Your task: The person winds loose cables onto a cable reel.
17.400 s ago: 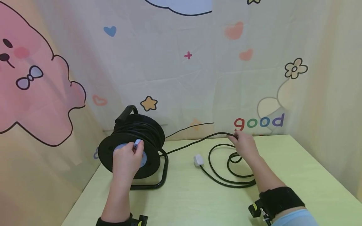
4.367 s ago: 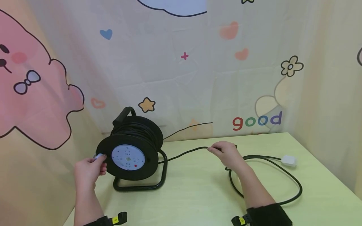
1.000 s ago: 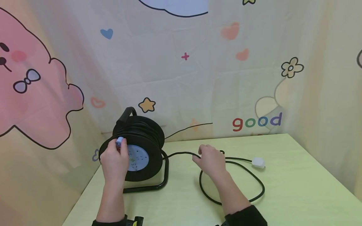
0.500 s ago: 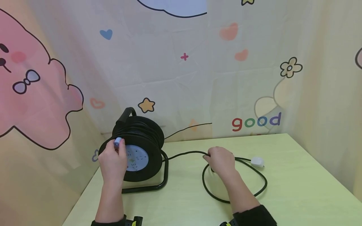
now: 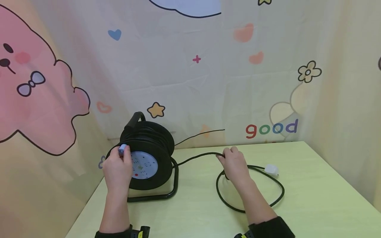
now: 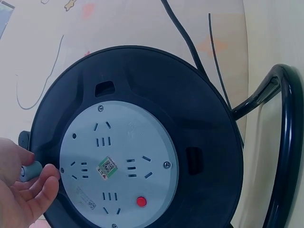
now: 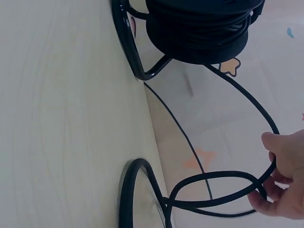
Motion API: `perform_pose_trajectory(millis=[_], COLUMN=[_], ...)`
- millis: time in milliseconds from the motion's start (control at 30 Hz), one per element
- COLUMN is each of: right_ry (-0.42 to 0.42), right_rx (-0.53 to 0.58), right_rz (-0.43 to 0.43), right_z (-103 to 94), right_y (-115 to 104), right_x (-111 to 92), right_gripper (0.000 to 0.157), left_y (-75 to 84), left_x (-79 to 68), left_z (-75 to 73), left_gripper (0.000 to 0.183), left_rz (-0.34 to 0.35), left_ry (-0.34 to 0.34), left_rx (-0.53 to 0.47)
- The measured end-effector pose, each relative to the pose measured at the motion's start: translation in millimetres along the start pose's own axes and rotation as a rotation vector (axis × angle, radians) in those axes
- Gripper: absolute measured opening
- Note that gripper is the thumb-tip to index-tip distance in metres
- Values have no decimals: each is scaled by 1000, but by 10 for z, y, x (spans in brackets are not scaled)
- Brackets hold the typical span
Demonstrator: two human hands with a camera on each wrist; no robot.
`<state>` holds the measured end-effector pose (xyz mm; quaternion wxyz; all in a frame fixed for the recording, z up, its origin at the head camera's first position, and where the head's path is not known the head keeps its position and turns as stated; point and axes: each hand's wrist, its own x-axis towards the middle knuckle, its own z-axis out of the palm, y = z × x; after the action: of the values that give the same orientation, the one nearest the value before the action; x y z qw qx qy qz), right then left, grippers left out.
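A black cable reel (image 5: 150, 138) with a pale socket panel (image 6: 118, 161) stands on its tubular frame (image 5: 154, 197) at the left of the table. My left hand (image 5: 119, 172) pinches the small blue-grey crank knob (image 6: 31, 171) near the disc's rim. Between the thumb and fingers of my right hand (image 5: 236, 168) is the black cable (image 7: 247, 97), raised above the table. It runs from the drum to that hand. Past the hand, the cable lies in a loose loop ending in a white plug (image 5: 271, 170). My right palm is partly hidden in the head view.
The pale green table (image 5: 196, 211) meets a printed curtain (image 5: 178, 72) at its back edge. A thin dark line (image 5: 199, 134) crosses the curtain's lower part behind the reel. The reel's carrying handle (image 5: 134, 120) points up and back.
Over the last second my right hand has moved right and up with the cable. My left hand stays on the knob. Compared with the oldest frame, less cable lies loose and the plug is farther right.
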<state>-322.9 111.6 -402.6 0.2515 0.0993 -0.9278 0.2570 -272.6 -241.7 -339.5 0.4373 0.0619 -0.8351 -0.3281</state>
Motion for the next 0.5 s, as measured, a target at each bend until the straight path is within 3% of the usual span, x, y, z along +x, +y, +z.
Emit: perform_pose_trajectory(millis=[133, 300, 400, 500], right_ry=[43, 177, 234, 218], right_rx=[80, 114, 108, 52], right_rz=[-36, -80, -54, 7], right_z=[1, 10, -1, -31], right_y=[60, 129, 152, 182], right_x=[27, 47, 41, 30], right_gripper=[17, 22, 19, 19], left_y=[-7, -15, -19, -19], left_x=[6, 11, 11, 9], left_z=[1, 0, -3, -7], left_gripper=[38, 38, 39, 39], left_rz=[10, -3, -10, -9], left_ry=[1, -4, -8, -7], left_rx=[-1, -3, -4, -1])
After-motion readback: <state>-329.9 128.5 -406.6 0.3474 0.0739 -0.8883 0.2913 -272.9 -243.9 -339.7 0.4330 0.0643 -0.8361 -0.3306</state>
